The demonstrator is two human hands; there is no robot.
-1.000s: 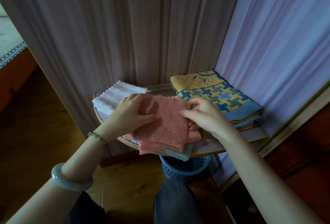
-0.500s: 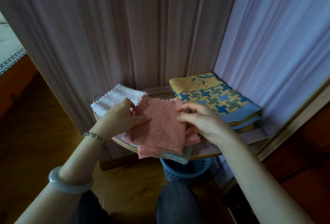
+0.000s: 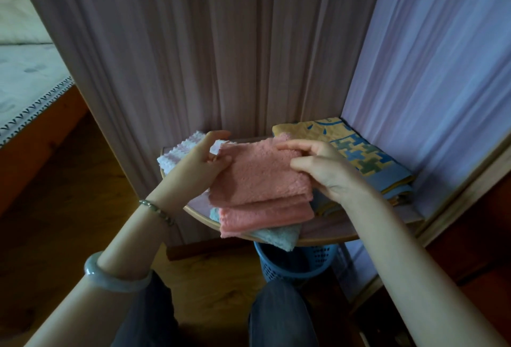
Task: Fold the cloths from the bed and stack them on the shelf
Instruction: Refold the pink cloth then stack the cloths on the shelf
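My left hand [image 3: 204, 165] grips the pink cloth [image 3: 260, 175] by its left edge, and my right hand [image 3: 329, 172] pinches the right edge. The cloth spans the gap between them, long axis side to side, over the stack [image 3: 265, 216] on the shelf [image 3: 326, 237]. The stack lies straight below, a touch toward me. Both hands are equally near it, so I expect a short, level lowering.

Left hand [image 3: 200, 165] and right hand [image 3: 327, 174] hold a folded pink cloth [image 3: 260, 178] over the shelf [image 3: 329, 232].
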